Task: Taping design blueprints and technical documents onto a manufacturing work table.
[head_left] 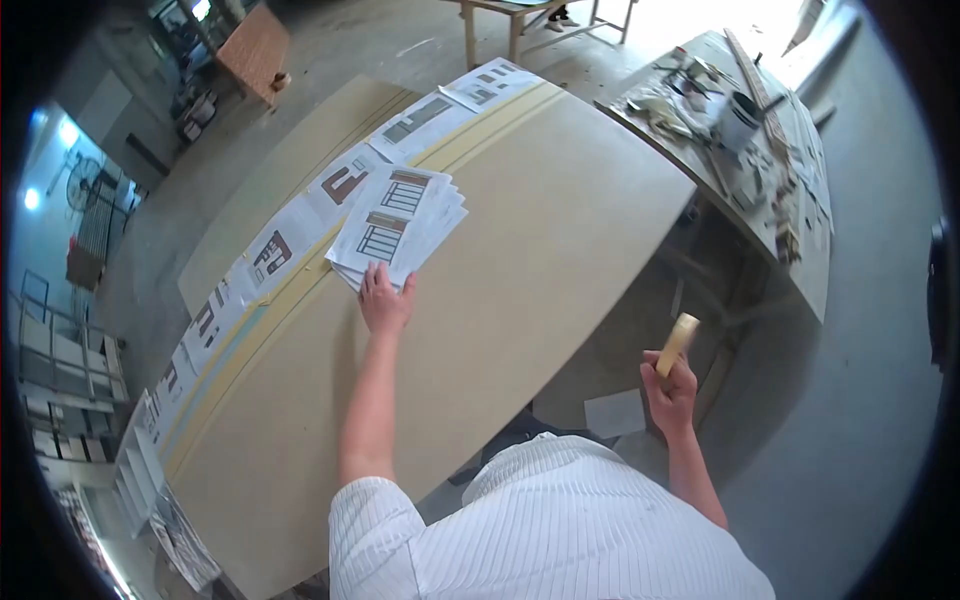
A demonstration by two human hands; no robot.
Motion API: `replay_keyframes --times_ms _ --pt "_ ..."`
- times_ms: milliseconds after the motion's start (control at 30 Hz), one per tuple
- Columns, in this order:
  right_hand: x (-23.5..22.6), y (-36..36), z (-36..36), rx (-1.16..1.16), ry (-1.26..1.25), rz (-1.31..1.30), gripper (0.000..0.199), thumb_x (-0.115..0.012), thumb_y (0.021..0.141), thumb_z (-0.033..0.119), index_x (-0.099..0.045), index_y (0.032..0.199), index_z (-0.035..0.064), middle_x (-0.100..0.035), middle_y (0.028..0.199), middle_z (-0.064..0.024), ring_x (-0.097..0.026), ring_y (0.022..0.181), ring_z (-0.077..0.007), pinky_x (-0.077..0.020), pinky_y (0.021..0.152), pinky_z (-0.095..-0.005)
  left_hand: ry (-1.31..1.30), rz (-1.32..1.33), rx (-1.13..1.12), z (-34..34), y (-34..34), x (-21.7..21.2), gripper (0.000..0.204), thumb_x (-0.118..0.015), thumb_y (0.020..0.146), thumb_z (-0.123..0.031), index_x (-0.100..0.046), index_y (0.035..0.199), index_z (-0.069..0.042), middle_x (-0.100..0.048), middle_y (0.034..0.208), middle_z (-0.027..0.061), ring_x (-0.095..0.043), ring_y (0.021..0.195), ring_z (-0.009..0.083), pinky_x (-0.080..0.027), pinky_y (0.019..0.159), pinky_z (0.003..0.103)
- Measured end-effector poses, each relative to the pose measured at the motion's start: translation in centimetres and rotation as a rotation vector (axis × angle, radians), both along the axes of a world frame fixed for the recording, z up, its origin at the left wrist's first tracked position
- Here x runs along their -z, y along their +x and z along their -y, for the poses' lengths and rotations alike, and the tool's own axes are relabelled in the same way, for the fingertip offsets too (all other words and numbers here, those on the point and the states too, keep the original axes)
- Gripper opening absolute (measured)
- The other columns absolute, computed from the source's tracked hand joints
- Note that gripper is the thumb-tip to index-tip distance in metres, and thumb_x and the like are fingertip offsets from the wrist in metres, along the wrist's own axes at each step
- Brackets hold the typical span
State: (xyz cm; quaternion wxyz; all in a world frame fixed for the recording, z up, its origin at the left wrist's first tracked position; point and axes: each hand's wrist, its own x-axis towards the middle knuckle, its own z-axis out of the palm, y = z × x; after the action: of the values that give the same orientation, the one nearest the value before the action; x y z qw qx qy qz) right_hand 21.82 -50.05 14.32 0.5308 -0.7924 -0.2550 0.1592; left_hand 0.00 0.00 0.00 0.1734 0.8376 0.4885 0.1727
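Observation:
A fanned stack of printed sheets point(410, 222) with drawings of shelf-like frames lies on the big tan board point(540, 200). My left hand point(385, 300) rests on the near edge of that stack, fingers spread over the paper and thumb apart. Off the board's right edge, my right hand point(672, 392) is closed around a yellowish roll of tape point(678, 345), held up edge-on. Beyond the stack, a row of printed sheets point(270, 253) with brown and grey furniture drawings runs along the board's far left side, beside yellow strips point(290, 282).
To the right, a cluttered bench point(812, 270) carries a white bucket point(738, 122), tools and scraps. A pale sheet point(615, 413) lies low beside me. Another board point(225, 235) sits past the row of sheets. At the back stands a wooden table point(515, 8), with a person's feet point(560, 20) near it.

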Motion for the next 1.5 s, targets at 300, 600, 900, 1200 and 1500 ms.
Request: replay_keyframes --times_ms 300,600,900,1200,1500 --pt "1.0 21.7 -16.8 -0.092 -0.09 0.035 0.022 -0.071 0.108 0.018 -0.077 0.115 -0.0012 -0.061 0.083 0.0091 -0.051 0.074 -0.0015 -0.0394 0.067 -0.0206 0.19 -0.315 0.065 -5.1 7.3 -2.3 0.06 -0.075 0.093 -0.046 -0.069 0.131 0.0 -0.064 0.136 0.0264 -0.062 0.122 0.0376 -0.042 0.112 0.051" --pt "4.5 27.6 -36.9 -0.763 0.009 0.321 0.008 -0.072 0.102 0.008 -0.076 0.105 0.0019 -0.074 0.097 -0.0103 -0.068 0.091 -0.0238 -0.0524 0.081 -0.0352 0.217 -0.34 0.067 2.0 11.0 -3.4 0.02 -0.07 0.091 -0.012 -0.075 0.108 -0.004 -0.076 0.117 0.0165 -0.073 0.104 0.0339 -0.051 0.1 0.045" --pt "10.3 36.0 -41.8 -0.955 -0.046 0.249 0.023 -0.077 0.095 0.013 -0.064 0.081 -0.0008 -0.066 0.089 -0.0166 -0.062 0.093 -0.0404 -0.0527 0.085 -0.049 0.026 -0.066 -0.178 19.3 20.2 -5.0 0.04 -0.074 0.092 -0.017 -0.075 0.13 -0.007 -0.073 0.136 0.0144 -0.07 0.123 0.0337 -0.05 0.107 0.048" --pt "12.4 34.5 -39.6 -0.948 -0.238 0.42 0.026 -0.083 0.087 0.02 -0.066 0.089 -0.0002 -0.067 0.103 -0.0188 -0.06 0.108 -0.0426 -0.0525 0.093 -0.0502 0.128 -0.129 -0.659 16.7 23.3 -5.9 0.106 -0.091 0.081 -0.043 -0.039 0.162 -0.001 -0.057 0.151 0.0263 -0.055 0.14 0.0423 -0.043 0.116 0.054" --pt "11.7 34.1 -34.3 -0.875 -0.325 0.323 0.025 -0.083 0.088 0.017 -0.065 0.097 0.0006 -0.068 0.096 -0.016 -0.065 0.094 -0.0336 -0.0543 0.086 -0.0444 -0.346 0.254 -0.591 11.6 18.7 -1.7 0.044 -0.075 0.098 -0.023 -0.064 0.133 0.002 -0.075 0.11 0.0287 -0.072 0.101 0.0476 -0.057 0.086 0.049"
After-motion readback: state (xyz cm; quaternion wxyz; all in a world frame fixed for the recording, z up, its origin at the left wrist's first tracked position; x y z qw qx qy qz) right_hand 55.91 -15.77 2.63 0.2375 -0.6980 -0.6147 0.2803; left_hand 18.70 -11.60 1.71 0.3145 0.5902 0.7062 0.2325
